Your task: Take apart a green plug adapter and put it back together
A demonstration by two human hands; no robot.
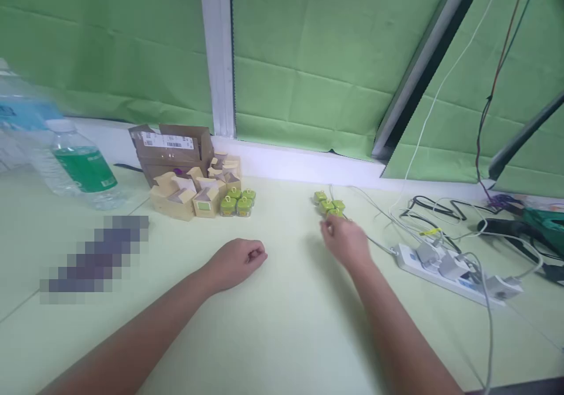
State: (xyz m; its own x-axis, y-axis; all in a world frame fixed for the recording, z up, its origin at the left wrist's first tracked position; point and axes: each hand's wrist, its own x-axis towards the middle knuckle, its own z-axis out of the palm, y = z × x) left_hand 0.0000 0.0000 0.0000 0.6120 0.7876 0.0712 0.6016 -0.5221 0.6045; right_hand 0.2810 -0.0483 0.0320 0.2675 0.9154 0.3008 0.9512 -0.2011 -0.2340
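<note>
My left hand (235, 263) rests on the pale table, its fingers curled into a loose fist with nothing showing in them. Further right, my right hand (346, 241) has its fingers bent together just in front of a row of small clear containers with green lids (326, 205). Its fingertips partly cover the nearest container; whether they touch or grip it cannot be made out. Another cluster of the same green-lidded containers (237, 203), each with a small loop on top, stands beyond my left hand. Opened small cardboard boxes (174, 198) sit beside that cluster.
A larger brown carton (170, 151) stands behind the small boxes. Plastic bottles, one with a green label (86, 168), are at the left. On the right lie a white power strip (418, 265) with plugged-in adapters and tangled cables (434, 210). Green blinds (308, 60) hang behind.
</note>
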